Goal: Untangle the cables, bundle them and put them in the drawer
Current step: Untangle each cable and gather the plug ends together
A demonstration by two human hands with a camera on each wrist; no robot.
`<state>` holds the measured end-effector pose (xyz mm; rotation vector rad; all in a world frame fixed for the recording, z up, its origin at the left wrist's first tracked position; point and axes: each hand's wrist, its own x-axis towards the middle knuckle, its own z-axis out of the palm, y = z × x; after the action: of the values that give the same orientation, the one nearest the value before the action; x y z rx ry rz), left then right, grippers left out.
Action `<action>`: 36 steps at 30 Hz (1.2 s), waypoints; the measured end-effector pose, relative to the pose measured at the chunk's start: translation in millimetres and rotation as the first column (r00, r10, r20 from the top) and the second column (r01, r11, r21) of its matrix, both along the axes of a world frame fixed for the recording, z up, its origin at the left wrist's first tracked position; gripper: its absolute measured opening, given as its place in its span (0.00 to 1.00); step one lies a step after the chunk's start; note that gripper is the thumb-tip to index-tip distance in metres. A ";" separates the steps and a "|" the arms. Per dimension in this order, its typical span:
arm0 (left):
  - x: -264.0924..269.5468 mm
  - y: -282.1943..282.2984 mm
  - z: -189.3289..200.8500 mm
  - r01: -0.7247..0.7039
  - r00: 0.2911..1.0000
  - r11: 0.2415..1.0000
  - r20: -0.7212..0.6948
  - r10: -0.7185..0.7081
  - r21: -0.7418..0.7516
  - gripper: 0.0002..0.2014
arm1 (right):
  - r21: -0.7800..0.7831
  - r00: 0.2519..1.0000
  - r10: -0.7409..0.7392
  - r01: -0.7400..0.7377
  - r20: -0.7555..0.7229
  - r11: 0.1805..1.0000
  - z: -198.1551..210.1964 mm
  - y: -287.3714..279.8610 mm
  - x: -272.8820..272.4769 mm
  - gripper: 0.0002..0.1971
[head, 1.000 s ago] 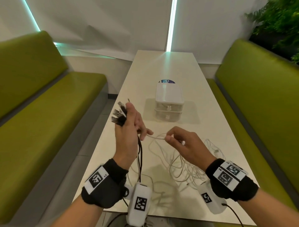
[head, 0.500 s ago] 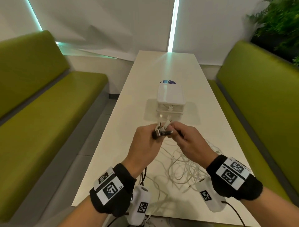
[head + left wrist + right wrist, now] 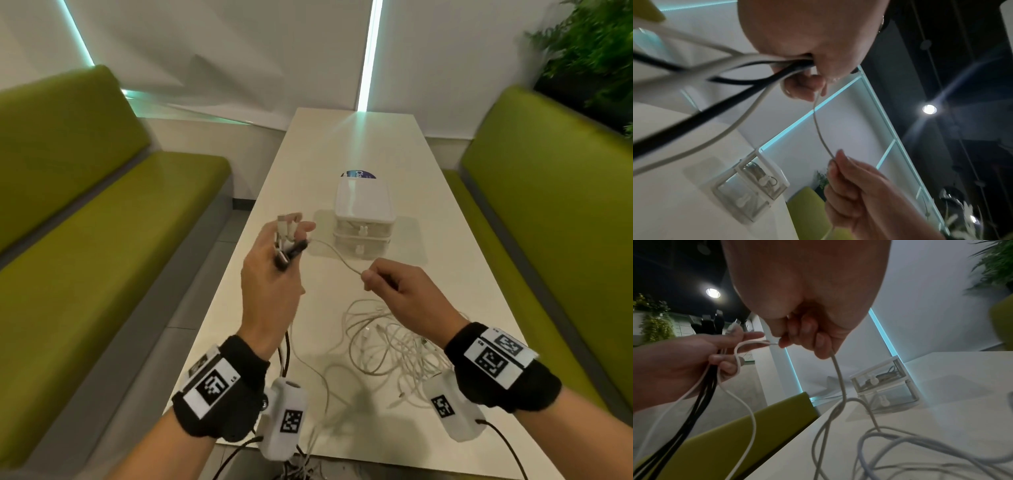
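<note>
From the head view, my left hand [image 3: 270, 270] is raised over the left edge of the surface [image 3: 455, 240], its grip curled round a bunch of cable ends [image 3: 286, 245], black and white, whose plugs stick up past my fingers. A thin white cable [image 3: 337, 257] runs from there to my right hand [image 3: 404, 291], which pinches it between thumb and forefinger. Under that hand the tangle of white cables [image 3: 387, 346] lies loose on the surface, and the drawer unit [image 3: 363, 219] stands well beyond both hands with bare surface between. From the left wrist, my palm [image 3: 813, 32] hides the plugs; black and white cords [image 3: 748, 76] leave the grip, blurred. From the right wrist, my fingers [image 3: 818, 340] close on the white cable [image 3: 838, 373], which drops to the tangle; the drawers [image 3: 885, 382] are shut, and something dark lies inside the upper one.
</note>
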<state>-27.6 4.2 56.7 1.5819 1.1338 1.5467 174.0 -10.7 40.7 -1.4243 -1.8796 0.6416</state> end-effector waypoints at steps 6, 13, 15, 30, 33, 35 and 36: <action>17.2 -9.3 -14.9 0.141 0.969 0.963 -0.233 -0.086 0.231 0.25 | -0.042 0.977 -0.066 0.076 0.202 0.996 -6.6 4.7 -8.9 0.17; 26.9 -11.0 -31.4 0.275 0.838 0.961 -0.501 -0.216 0.044 0.34 | -0.092 0.997 0.034 -0.027 0.070 0.995 -4.7 -8.0 -16.1 0.15; 24.4 -15.9 -27.6 0.254 0.800 0.966 -0.570 -0.187 0.041 0.31 | -0.072 0.996 0.053 -0.048 0.065 0.996 -4.6 -11.8 -15.4 0.21; -35.3 31.2 8.9 -0.169 0.985 0.982 0.000 0.170 -0.082 0.14 | -0.196 0.995 0.087 -0.095 -0.045 0.976 -24.3 -4.6 8.5 0.22; -30.3 26.4 -1.7 -0.175 0.944 0.984 -0.292 0.157 -0.039 0.17 | -0.213 0.994 0.086 -0.100 -0.074 0.972 -18.4 -5.5 -6.5 0.25; -25.2 23.7 -7.6 -0.200 0.910 0.979 -0.361 0.202 0.044 0.21 | -0.222 0.996 0.063 -0.075 -0.063 0.972 -16.3 -4.7 -12.1 0.26; -22.6 21.8 -8.8 -0.188 0.908 0.979 -0.365 0.206 0.083 0.23 | -0.210 0.998 0.048 -0.055 -0.037 0.976 -16.5 -3.5 -13.2 0.26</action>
<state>-50.2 26.0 47.9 1.8960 1.5143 1.4389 160.9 -14.2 24.2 -1.4907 -1.8730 0.9069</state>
